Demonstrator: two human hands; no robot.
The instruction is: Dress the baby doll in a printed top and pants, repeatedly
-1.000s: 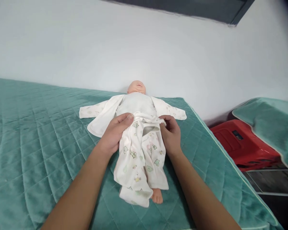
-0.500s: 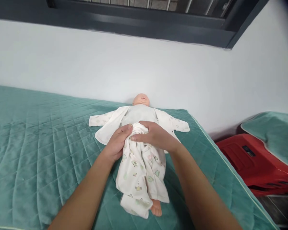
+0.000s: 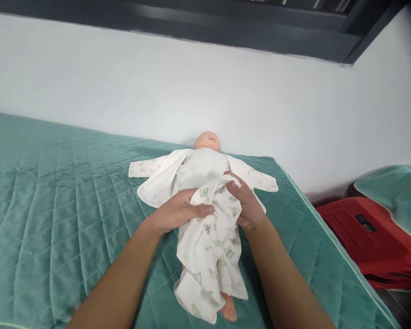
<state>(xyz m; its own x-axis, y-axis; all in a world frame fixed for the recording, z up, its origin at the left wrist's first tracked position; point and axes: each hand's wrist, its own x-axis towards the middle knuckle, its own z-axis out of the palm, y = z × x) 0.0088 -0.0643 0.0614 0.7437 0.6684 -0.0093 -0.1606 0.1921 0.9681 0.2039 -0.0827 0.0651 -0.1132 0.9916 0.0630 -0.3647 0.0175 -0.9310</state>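
I'm looking over a green, diamond-stitched quilt (image 3: pixel 71 205) running up to a white wall (image 3: pixel 140 82). Near the quilt's right edge a doll (image 3: pixel 202 165) is lying face-up, its smooth head by the far edge. My left hand (image 3: pixel 183 211), thumb uppermost, is gripping soft, bear-printed trousers (image 3: pixel 208 246) over its legs; my right hand (image 3: pixel 245 201) is pinching their bunched top. A white jacket (image 3: pixel 160 180) is spreading open, sleeves outstretched.

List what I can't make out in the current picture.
In the head view:
One foot of the doll: hidden under the patterned trousers.
Most fingertips of the left hand: hidden by those trousers.
Label on the red object: too small and blurred to read.
Window: cut off by the top edge.
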